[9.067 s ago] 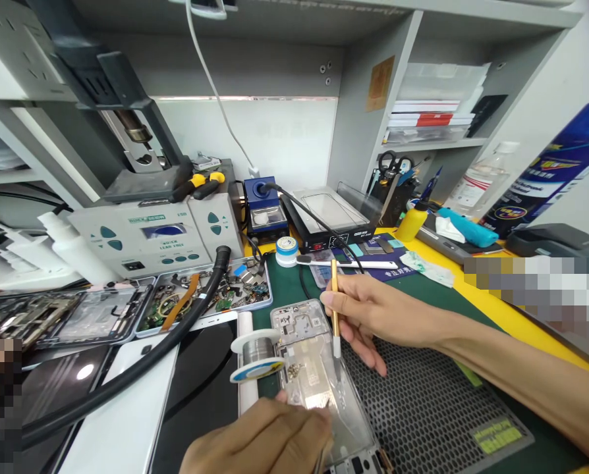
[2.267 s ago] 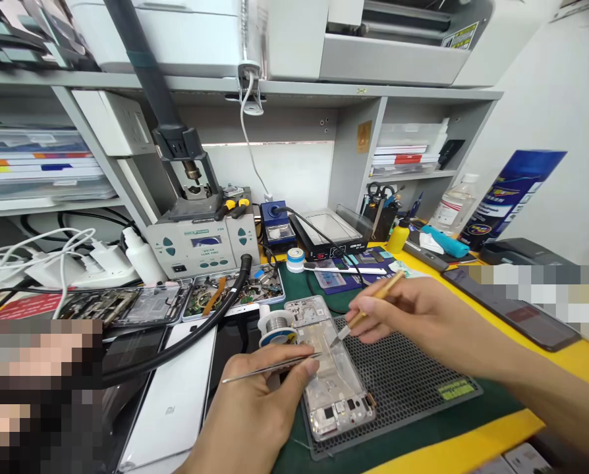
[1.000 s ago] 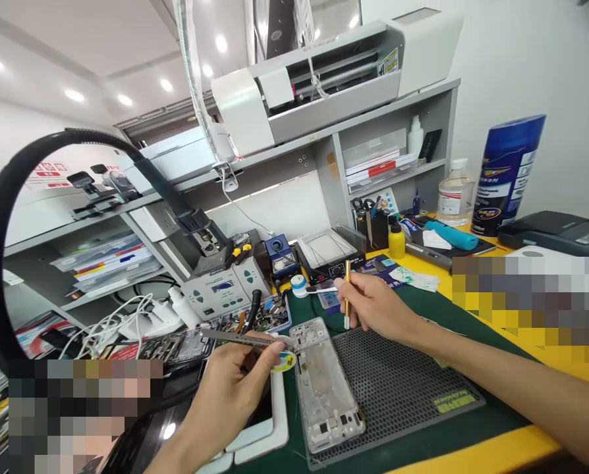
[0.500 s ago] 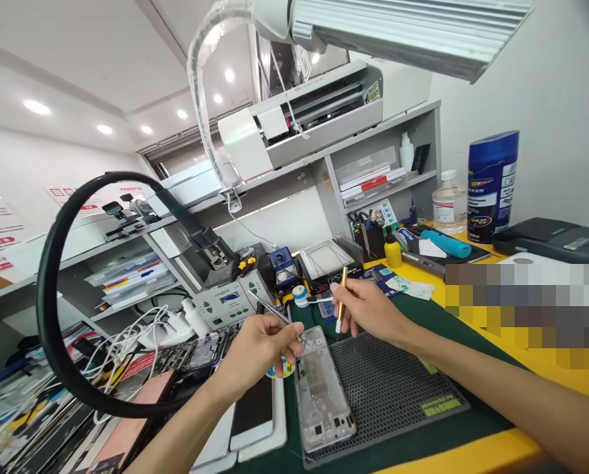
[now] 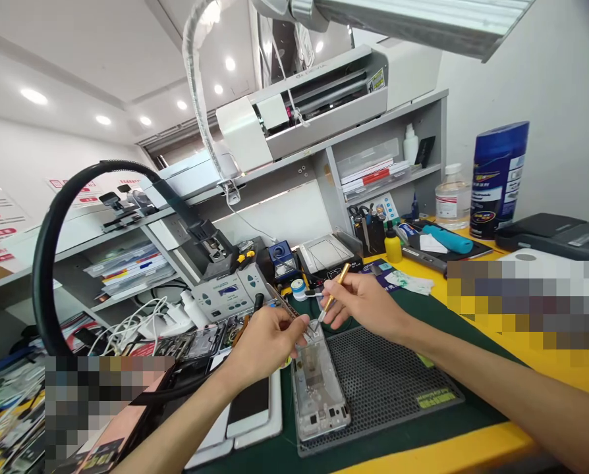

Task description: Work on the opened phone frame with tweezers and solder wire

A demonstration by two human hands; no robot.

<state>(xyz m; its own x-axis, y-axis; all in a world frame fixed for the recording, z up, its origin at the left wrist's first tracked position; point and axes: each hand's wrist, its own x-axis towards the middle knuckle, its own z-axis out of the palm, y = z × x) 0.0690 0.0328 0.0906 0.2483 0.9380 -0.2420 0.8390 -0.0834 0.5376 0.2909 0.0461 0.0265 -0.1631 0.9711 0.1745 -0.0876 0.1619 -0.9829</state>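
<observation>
My left hand (image 5: 272,336) pinches slim metal tweezers (image 5: 285,304) over the top end of a silvery phone frame (image 5: 320,388). Held like a pen in my right hand (image 5: 366,303) is a gold-handled tool (image 5: 338,284) with a pale tip; its exact kind I cannot make out. That tip slants down to the frame's top end, close to my left fingertips, and whether it touches I cannot tell. The frame lies upright along the left side of a grey perforated mat (image 5: 388,375).
White phones (image 5: 255,411) lie left of the mat, beside a tangle of white cables (image 5: 141,326). Behind stand a grey control station (image 5: 225,296), a white-blue round tin (image 5: 298,288) and a yellow bottle (image 5: 392,247). A black hose (image 5: 42,263) arches at left.
My right hand has moved left and slightly down, tilting the gold tool so its tip reaches the frame's top end. My left hand has shifted only slightly. The camera view has moved a little.
</observation>
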